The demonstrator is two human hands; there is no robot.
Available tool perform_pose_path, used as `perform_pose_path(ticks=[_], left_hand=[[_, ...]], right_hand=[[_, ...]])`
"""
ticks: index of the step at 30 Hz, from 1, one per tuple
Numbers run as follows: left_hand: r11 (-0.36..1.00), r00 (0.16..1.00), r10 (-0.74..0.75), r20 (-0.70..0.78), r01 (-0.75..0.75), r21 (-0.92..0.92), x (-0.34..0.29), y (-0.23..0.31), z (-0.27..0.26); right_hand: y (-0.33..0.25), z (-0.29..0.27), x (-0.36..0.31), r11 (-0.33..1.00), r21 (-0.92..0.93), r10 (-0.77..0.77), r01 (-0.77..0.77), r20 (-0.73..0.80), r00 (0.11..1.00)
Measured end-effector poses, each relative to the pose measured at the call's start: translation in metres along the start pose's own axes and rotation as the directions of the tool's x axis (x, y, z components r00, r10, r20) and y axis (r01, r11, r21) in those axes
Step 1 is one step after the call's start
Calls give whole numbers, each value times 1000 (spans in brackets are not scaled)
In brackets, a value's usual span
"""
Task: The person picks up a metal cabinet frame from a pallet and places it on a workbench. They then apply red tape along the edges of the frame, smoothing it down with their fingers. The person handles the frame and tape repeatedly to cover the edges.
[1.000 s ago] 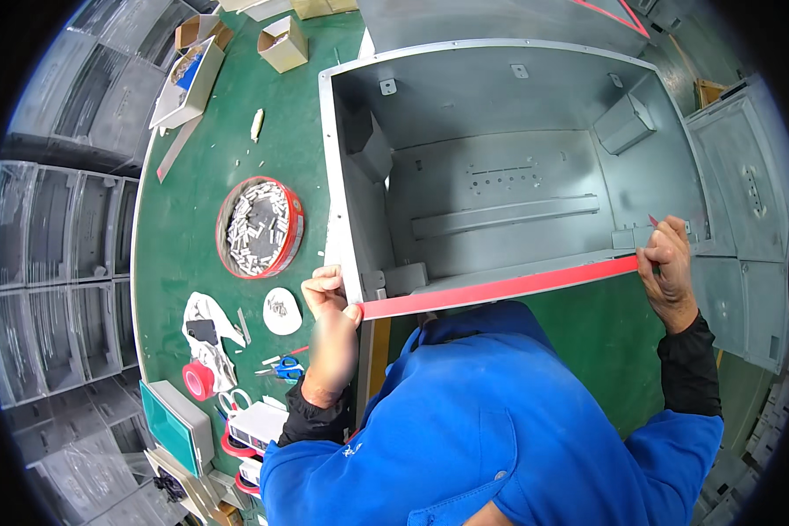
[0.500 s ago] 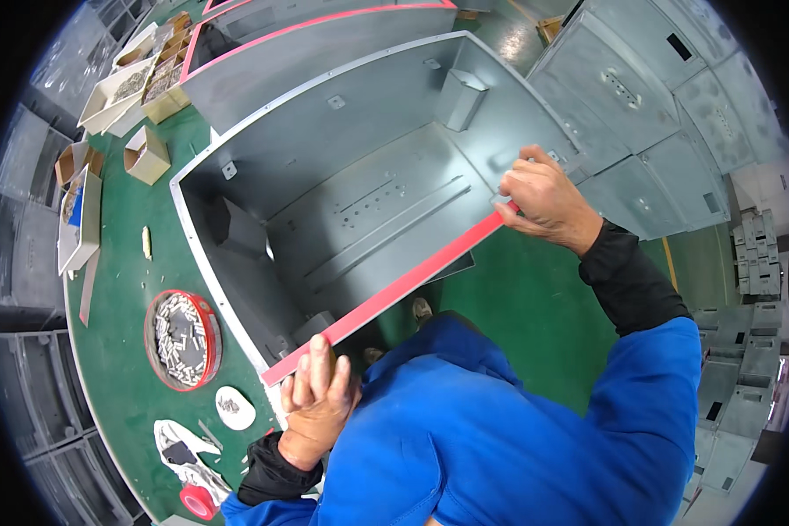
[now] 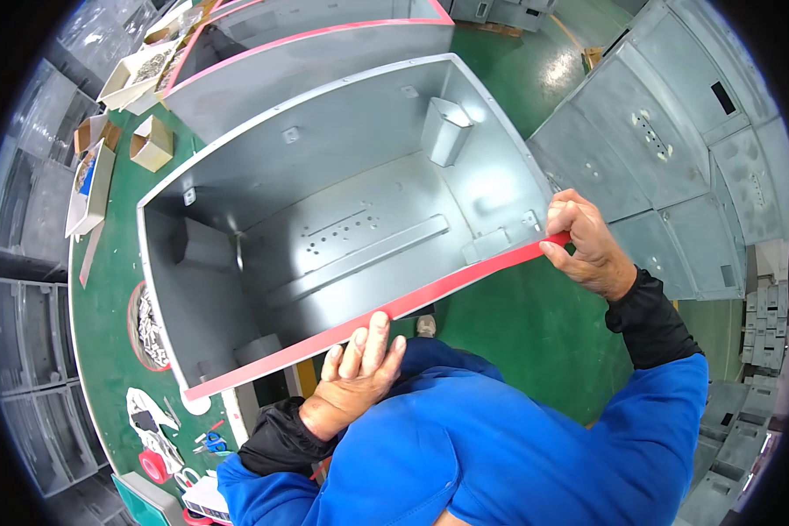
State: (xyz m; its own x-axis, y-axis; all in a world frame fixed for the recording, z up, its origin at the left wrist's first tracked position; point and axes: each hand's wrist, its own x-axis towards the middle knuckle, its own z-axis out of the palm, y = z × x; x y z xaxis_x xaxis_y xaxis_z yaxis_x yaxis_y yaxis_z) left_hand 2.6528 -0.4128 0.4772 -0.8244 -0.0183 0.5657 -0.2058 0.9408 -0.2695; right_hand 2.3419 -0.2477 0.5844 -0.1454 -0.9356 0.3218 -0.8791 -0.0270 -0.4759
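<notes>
A grey metal box (image 3: 342, 149) lies in front of me with its open side up. Along its near rim runs a strip of red tape (image 3: 465, 267), reaching from the near left corner to the right corner. My right hand (image 3: 587, 245) pinches the tape's right end between thumb and fingers at that corner. Midway along the rim my left hand (image 3: 359, 368) lies with its fingers stretched out, fingertips touching the strip. It grips nothing that I can see. The box's other rims show bare metal.
Behind stands another grey box (image 3: 316, 61) with red-edged rims. On the green table at left are a round tub of small metal pieces (image 3: 152, 337), a red tape roll (image 3: 153, 466), blue-handled scissors (image 3: 212, 443) and cardboard bins (image 3: 152, 145). Grey metal panels (image 3: 622, 149) stand at right.
My left hand has moved right along the strip from the near left corner. My right hand has carried the tape end out to the right corner. The view has shifted.
</notes>
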Motion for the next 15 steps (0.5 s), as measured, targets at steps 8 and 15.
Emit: perform_pose_path(ticks=[8, 15], left_hand=[[989, 995, -88, 48, 93, -115, 26, 29, 3], [981, 996, -55, 72, 67, -179, 28, 26, 3]], right_hand=[[27, -6, -22, 797, 555, 271, -238, 22, 962], [34, -7, -12, 964, 238, 114, -119, 32, 993]])
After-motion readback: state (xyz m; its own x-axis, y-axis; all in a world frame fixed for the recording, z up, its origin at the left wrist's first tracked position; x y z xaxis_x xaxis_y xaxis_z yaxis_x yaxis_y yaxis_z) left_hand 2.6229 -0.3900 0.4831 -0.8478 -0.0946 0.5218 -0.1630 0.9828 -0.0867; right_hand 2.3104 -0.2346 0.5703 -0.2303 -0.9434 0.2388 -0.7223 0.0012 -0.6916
